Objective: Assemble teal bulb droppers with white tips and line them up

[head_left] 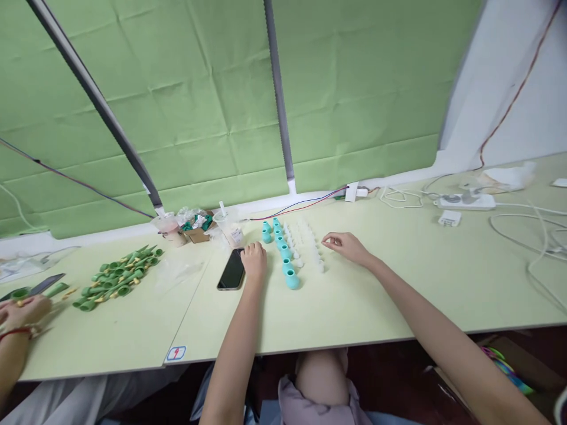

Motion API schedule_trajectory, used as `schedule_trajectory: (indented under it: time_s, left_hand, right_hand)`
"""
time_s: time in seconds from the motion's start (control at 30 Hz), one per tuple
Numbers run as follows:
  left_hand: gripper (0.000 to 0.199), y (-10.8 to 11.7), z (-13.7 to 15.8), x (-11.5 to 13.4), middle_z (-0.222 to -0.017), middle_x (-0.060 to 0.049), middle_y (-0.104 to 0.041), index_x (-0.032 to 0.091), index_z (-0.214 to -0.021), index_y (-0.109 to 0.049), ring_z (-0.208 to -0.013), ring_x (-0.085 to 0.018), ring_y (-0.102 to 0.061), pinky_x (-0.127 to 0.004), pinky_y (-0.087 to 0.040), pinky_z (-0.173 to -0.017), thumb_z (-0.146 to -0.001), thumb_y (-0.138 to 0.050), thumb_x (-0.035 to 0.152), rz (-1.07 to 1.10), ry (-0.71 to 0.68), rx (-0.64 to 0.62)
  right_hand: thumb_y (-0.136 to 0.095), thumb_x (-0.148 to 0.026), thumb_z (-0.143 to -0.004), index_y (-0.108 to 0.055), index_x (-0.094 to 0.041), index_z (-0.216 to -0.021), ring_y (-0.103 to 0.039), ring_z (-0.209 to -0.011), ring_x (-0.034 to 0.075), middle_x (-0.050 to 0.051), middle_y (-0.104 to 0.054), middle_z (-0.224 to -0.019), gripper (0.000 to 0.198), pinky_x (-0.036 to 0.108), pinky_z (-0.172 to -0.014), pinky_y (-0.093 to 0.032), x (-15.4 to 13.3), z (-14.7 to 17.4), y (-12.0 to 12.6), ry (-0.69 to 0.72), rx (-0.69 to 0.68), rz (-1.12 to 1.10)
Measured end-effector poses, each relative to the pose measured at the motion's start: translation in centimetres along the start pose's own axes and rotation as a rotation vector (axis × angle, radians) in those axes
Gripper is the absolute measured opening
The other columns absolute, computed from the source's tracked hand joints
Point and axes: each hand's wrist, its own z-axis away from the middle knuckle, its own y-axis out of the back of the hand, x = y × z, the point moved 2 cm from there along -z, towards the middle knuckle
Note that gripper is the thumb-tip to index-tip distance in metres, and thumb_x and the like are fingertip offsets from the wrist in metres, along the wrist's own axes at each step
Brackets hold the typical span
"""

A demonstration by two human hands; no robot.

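My left hand [254,260] rests on the table with its fingers curled, at the upper right edge of a black phone [231,271]. Whatever its fingers may hold is hidden. To its right, small turquoise bulb-shaped pieces with open necks [284,252] stand in a line, and a shorter group of them [266,232] is at the far left end. Beside them run rows of small translucent white pieces [318,258]. My right hand [346,246] is just right of these rows, thumb and fingertips pinched together. Anything between the fingertips is too small to make out.
A co-worker's hand [22,311] is at far left, near a pile of green tube-like pieces [117,277]. Two plastic cups [230,231] and a small cardboard box [199,235] stand at the back. A power strip [465,202] with white cables lies at right.
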Motion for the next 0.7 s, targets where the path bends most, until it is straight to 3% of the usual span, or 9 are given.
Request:
schedule_trajectory:
  time_s: [0.27,0.5,0.7]
  left_hand:
    - [0.036,1.9,-0.1,1.7,-0.093,-0.013,-0.059,0.015,-0.114,-0.050,-0.089,-0.026,-0.050,-0.036,-0.033,-0.076,-0.086,-0.032,0.027,-0.004,-0.144,0.135]
    - [0.037,2.8,0.0,2.6,-0.095,-0.011,-0.059,0.018,-0.117,-0.049,-0.092,-0.026,-0.049,-0.038,-0.032,-0.080,-0.087,-0.030,0.026,0.047,-0.168,0.154]
    - [0.036,3.1,0.1,3.2,-0.093,-0.012,-0.059,0.016,-0.114,-0.051,-0.091,-0.026,-0.049,-0.038,-0.031,-0.080,-0.087,-0.029,0.027,0.046,-0.186,0.137]
  right_hand:
    - [-0.062,-0.049,-0.066,-0.064,-0.024,-0.077,-0.047,-0.055,0.010,-0.006,-0.051,-0.057,0.028,0.021,-0.055,-0.030,-2.8,0.8,-0.8,0.100,-0.335,0.093]
    - [-0.064,-0.043,-0.066,-0.063,-0.029,-0.094,-0.049,-0.057,0.009,-0.006,-0.053,-0.064,0.031,0.020,-0.055,-0.029,-3.1,0.9,-1.0,0.110,-0.328,0.115]
    - [-0.063,-0.040,-0.068,-0.066,-0.028,-0.083,-0.051,-0.061,0.010,-0.005,-0.055,-0.064,0.019,0.021,-0.056,-0.029,-3.2,0.9,-1.0,0.104,-0.357,0.118]
